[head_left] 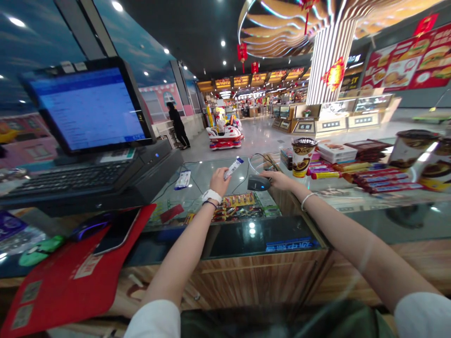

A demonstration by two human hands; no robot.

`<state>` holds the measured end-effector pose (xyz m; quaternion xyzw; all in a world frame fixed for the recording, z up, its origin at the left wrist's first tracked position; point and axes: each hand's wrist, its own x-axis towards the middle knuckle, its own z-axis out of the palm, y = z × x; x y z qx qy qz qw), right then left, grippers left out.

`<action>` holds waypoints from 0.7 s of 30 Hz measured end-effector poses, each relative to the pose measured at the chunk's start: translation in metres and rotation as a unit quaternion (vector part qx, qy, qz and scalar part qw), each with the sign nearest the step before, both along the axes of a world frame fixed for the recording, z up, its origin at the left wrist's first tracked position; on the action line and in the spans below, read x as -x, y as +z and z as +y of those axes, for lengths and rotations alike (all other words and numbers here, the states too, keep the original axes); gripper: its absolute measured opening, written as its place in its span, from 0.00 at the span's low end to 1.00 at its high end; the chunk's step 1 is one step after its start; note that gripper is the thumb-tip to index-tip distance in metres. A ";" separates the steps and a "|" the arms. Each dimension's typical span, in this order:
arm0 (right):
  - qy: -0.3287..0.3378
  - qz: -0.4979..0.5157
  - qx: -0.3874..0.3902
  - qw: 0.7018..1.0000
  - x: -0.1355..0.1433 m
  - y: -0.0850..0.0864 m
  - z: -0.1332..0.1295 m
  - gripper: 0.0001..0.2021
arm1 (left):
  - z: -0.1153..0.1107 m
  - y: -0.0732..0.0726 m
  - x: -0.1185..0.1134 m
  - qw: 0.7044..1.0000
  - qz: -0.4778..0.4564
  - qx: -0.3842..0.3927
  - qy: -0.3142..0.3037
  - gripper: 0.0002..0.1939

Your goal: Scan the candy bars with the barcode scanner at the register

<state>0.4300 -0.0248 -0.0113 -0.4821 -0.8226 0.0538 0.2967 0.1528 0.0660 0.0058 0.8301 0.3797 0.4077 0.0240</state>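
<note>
My left hand (220, 181) is closed on a small white and blue packet (233, 168), held up above the glass counter (218, 163). In my right hand (278, 180) is a black barcode scanner (258, 183) with a small blue light. Its head points left, toward the packet, with a short gap between them. A second white and blue packet (182, 180) lies on the glass, left of my left hand. Thin cables run across the counter behind both hands. Under the glass, below my wrists, sit several small carded goods (243, 206).
A monitor (91, 105) and keyboard (70, 176) stand at left. A red mat (81, 277) holds a phone (118, 230) and a mouse (93, 226). At right are a chocolate cup (303, 157) and several bars (380, 180). Farther off, a person in black (179, 126) stands by a wall.
</note>
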 end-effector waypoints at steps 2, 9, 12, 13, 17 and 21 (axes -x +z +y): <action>-0.012 0.005 -0.003 1.000 -0.001 -0.003 0.002 0.33 | 0.001 -0.001 0.000 1.000 0.000 0.003 0.000 0.14; -0.081 0.042 -0.059 0.994 0.000 0.008 0.004 0.36 | 0.004 0.002 -0.002 1.000 -0.004 0.009 -0.006 0.13; -0.107 0.054 -0.113 0.986 0.015 0.019 -0.003 0.33 | 0.002 0.005 -0.001 1.000 -0.013 0.006 -0.004 0.13; -0.105 0.056 -0.130 0.984 0.023 0.023 -0.005 0.33 | 0.000 0.007 -0.001 1.000 -0.018 0.004 -0.001 0.13; -0.075 0.043 -0.163 0.983 0.069 0.035 -0.010 0.33 | -0.012 0.018 0.005 0.999 -0.030 -0.004 0.027 0.13; -0.074 0.031 -0.153 0.985 0.119 0.036 0.002 0.33 | -0.021 0.029 0.016 0.998 -0.023 -0.012 0.049 0.13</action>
